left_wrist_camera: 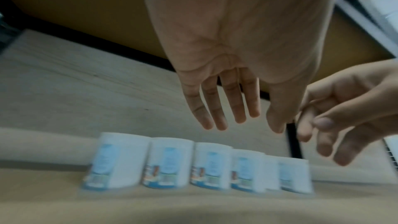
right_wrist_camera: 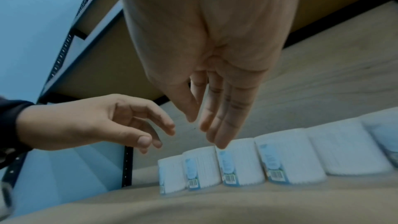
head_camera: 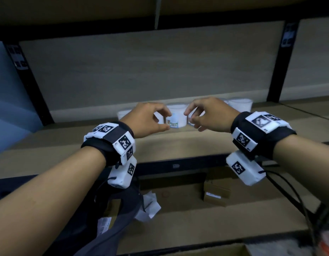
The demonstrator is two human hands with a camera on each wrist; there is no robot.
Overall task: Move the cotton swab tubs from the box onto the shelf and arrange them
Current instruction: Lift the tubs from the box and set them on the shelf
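Several white cotton swab tubs with blue labels stand upright in a row at the back of the tan shelf (head_camera: 178, 145). The middle tub (head_camera: 175, 118) shows between my hands; others stand further left (head_camera: 124, 113) and right (head_camera: 240, 106). My left hand (head_camera: 166, 120) and right hand (head_camera: 189, 117) hover side by side just in front of the row, fingers loosely curled, holding nothing. In the left wrist view the left hand (left_wrist_camera: 247, 125) hangs above the tub row (left_wrist_camera: 170, 163). In the right wrist view the right hand (right_wrist_camera: 202, 129) is just above a tub (right_wrist_camera: 241, 164).
Black uprights (head_camera: 281, 61) (head_camera: 27, 85) frame the bay, with the upper shelf (head_camera: 160, 8) close overhead. On the lower shelf lie a small cardboard box (head_camera: 216, 191) and crumpled paper (head_camera: 149, 206). Cables (head_camera: 289, 191) hang from my right wrist. Bare shelf board lies in front of the row.
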